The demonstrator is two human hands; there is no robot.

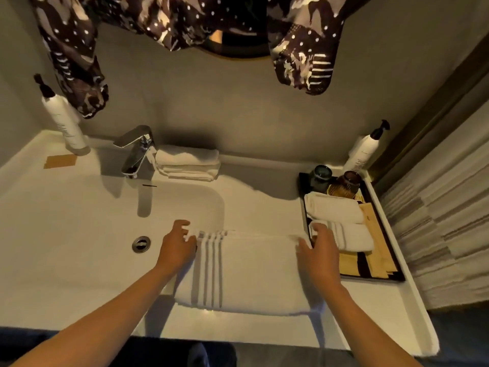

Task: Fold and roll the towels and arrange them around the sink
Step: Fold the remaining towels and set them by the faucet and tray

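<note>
Both hands pinch the far edge of a white towel (248,271): left hand (178,246) at its far-left corner, right hand (318,250) at its far-right corner, fingers closed on the fabric. Towel lies folded flat on the counter (264,205), right of the sink basin (79,234), grey stripes near its left end. Two rolled towels (336,221) sit in the tray (397,271); a folded stack (189,162) just beside the faucet (136,152).

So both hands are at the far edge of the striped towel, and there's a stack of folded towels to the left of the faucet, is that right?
Not quite. The head view shows the stack of folded towels to the right of the faucet, not the left. The rest holds: the left hand and right hand are both at the far edge of the striped towel.
</note>
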